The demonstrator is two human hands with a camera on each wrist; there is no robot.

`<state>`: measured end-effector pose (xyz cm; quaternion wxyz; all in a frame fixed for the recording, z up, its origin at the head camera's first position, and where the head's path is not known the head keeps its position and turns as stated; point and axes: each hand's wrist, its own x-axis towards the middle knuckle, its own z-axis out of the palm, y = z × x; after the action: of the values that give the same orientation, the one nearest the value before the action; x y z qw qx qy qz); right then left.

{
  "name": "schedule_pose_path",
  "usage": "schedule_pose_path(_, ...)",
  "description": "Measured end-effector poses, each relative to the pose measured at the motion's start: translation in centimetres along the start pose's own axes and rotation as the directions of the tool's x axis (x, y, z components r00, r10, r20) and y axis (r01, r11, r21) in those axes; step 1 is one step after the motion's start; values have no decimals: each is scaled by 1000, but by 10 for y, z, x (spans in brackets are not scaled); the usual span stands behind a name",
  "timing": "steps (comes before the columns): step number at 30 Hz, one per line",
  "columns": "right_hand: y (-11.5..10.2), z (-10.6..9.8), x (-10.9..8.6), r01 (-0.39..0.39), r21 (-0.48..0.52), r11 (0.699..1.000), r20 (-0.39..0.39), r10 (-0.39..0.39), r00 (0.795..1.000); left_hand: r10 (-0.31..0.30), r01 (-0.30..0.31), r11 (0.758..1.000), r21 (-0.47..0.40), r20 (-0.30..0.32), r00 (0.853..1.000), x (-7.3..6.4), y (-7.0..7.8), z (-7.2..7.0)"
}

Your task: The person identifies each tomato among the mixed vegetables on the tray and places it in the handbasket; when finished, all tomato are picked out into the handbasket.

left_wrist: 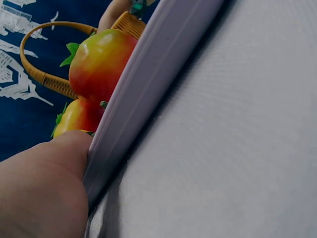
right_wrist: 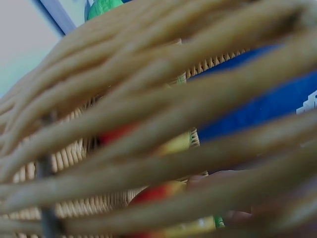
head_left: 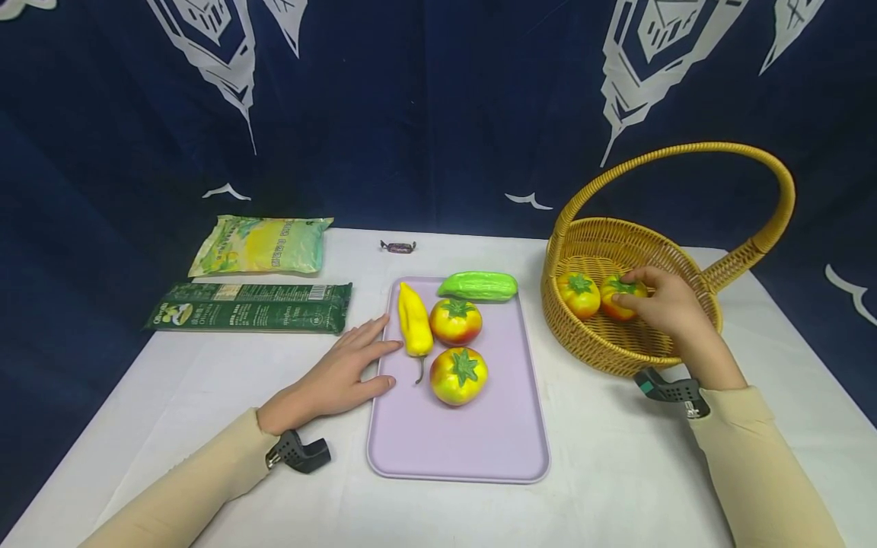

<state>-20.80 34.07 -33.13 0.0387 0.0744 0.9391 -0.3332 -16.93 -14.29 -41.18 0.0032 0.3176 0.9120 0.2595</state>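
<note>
My right hand [head_left: 664, 304] reaches into a wicker basket [head_left: 582, 335] and grips a yellow-red toy tomato [head_left: 608, 298] by its top. Beside it in the basket lies another tomato [head_left: 579, 297]. In the right wrist view the basket's weave [right_wrist: 148, 99] covers most of the hand and fruit. My left hand [head_left: 336, 374] rests with fingers spread at the left edge of a lilac tray [head_left: 459, 449]. On that tray lie a yellow pepper [head_left: 414, 320], a green cucumber-like vegetable [head_left: 477, 286] and two tomatoes [head_left: 457, 377]; the left wrist view shows one tomato [left_wrist: 101, 64] past the rim.
A yellow-green packet [head_left: 263, 245] and a dark green packet [head_left: 250, 308] lie at the left of the white table. A small wrapped candy [head_left: 398, 247] is near the back edge. The basket's tall handle [head_left: 685, 148] arches above it. A dark blue curtain [head_left: 425, 114] hangs behind.
</note>
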Motion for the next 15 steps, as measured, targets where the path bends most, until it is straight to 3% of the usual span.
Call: schedule_pose_path(15, 1, 1, -1, 9, 16, 1000, 14, -9, 1000, -4, 4, 1000, -1, 7, 1000, -1, 1, 0)
